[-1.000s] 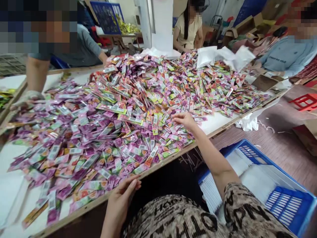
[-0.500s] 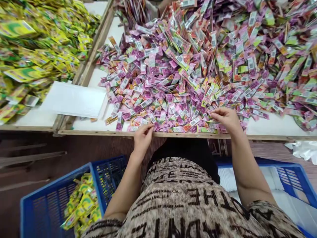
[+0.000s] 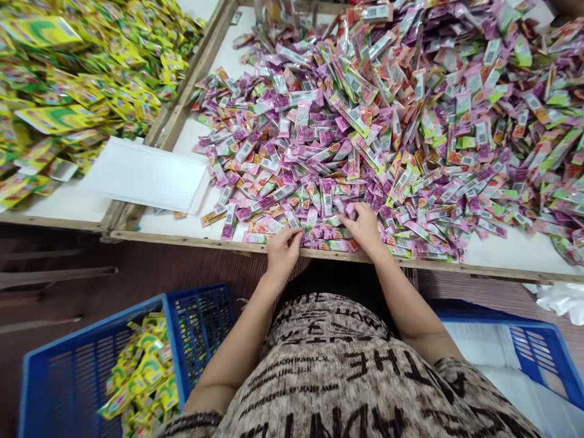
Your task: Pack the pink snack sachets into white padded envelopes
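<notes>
The left hand is pinching nearly closed at the bench's near edge, hold unclear. The right hand, just beside it, is curling half-closed over piled pink-and-purple stick sachets, grip uncertain. These are looking light, flexible, slippery; mid-length pinching is probably suiting them. Compared with half a second ago, the right hand is reaching closer to the left.
</notes>
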Action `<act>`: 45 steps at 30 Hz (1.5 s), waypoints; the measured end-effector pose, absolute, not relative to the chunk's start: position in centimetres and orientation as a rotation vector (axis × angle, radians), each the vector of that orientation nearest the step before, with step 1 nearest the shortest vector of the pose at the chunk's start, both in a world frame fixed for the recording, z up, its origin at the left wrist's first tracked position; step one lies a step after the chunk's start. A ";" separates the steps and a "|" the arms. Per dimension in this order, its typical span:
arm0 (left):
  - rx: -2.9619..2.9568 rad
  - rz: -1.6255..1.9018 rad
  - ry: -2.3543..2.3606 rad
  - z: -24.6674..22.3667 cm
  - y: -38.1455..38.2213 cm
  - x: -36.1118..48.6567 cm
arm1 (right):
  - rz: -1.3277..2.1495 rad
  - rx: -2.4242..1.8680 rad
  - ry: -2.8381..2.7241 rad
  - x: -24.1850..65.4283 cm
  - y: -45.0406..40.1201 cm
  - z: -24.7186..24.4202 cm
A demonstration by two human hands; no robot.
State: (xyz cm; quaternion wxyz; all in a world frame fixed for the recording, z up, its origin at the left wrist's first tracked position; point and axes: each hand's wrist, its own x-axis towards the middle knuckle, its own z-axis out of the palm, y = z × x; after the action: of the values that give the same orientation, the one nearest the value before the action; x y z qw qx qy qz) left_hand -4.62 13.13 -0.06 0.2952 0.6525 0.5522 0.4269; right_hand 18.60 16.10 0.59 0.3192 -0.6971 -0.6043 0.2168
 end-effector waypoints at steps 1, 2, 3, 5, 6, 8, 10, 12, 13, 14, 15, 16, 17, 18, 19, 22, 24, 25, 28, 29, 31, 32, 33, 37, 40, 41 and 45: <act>1.734 1.154 1.469 0.4 14.1 -3.6 | 0.612 -1.803 -1.547 19.1 16.2 0.6; 1.744 1.167 1.476 0.9 15.2 -2.5 | 0.657 -1.770 -1.487 19.7 16.2 0.7; 1.764 1.175 1.501 1.2 16.5 -1.2 | 0.713 -1.731 -1.410 20.1 16.2 0.8; 1.802 1.129 1.633 1.7 19.1 1.4 | 0.823 -1.629 -1.218 20.8 16.1 1.2; 1.818 1.097 1.700 1.7 20.3 2.5 | 0.866 -1.563 -1.122 21.0 15.9 1.5; 1.840 1.058 1.766 1.5 21.8 4.0 | 0.934 -1.428 -0.961 21.2 15.6 2.0; 1.822 1.071 1.737 1.3 22.3 4.2 | 1.009 -1.339 -0.855 21.4 15.3 2.4; 1.788 1.114 1.661 1.4 22.0 3.2 | 1.090 -1.300 -0.779 21.7 15.1 2.5; 1.792 1.138 1.618 1.6 21.7 2.6 | 1.120 -1.287 -0.746 21.9 15.0 2.4; 1.823 1.164 1.578 1.9 21.4 1.9 | 1.143 -1.272 -0.717 22.0 15.0 2.3; 1.887 1.188 1.539 2.2 21.0 1.2 | 1.161 -1.257 -0.693 22.1 15.0 2.2; 1.975 1.198 1.500 2.5 20.6 0.7 | 1.174 -1.241 -0.675 22.2 15.1 2.1; 2.070 1.194 1.465 2.9 20.3 0.4 | 1.184 -1.226 -0.665 22.3 15.1 1.9; 2.157 1.183 1.440 3.1 20.0 0.2 | 1.192 -1.210 -0.659 22.3 15.0 1.8; 2.231 1.166 1.425 3.3 19.7 0.2 | 1.199 -1.195 -0.656 22.2 15.0 1.8; 2.330 1.068 1.433 3.1 18.9 0.9 | 1.208 -1.140 -0.669 22.2 14.7 2.0; 2.342 0.928 1.426 2.4 18.5 1.7 | 1.169 -1.134 -0.700 22.4 14.4 2.3; 2.343 0.834 1.412 2.1 18.4 2.1 | 1.134 -1.156 -0.726 22.5 14.3 2.4; 2.304 0.635 1.356 1.3 18.4 2.9 | 1.053 -1.284 -0.833 22.9 13.9 2.7; 2.259 0.642 1.341 1.2 18.5 2.9 | 1.044 -1.315 -0.864 23.1 13.8 2.8; 2.074 0.776 1.316 1.6 19.0 2.5 | 1.038 -1.318 -0.897 23.2 13.8 2.9; 1.939 0.867 1.280 1.9 19.3 2.2 | 1.033 -1.295 -0.898 23.2 13.9 3.0; 1.789 0.949 1.224 2.3 19.4 1.9 | 1.031 -1.268 -0.896 23.0 13.9 3.1; 1.298 1.075 0.920 3.9 19.2 1.3 | 1.096 -1.221 -0.962 20.8 14.3 4.1; 1.152 1.073 0.802 4.0 17.8 2.0 | 1.115 -1.191 -1.118 18.6 14.3 4.8; 1.118 1.069 0.772 3.8 17.3 2.3 | 1.088 -1.181 -1.168 18.0 14.4 4.9; 1.028 1.038 0.689 2.7 15.4 3.3 | 1.005 -1.204 -1.232 16.5 14.3 4.2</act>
State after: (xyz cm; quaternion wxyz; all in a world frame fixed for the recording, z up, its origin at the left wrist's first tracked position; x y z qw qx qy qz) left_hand 3.27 15.38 2.69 0.6911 0.4600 0.3084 0.4645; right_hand 16.47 14.34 4.17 0.5427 -0.5071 -0.5189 0.4233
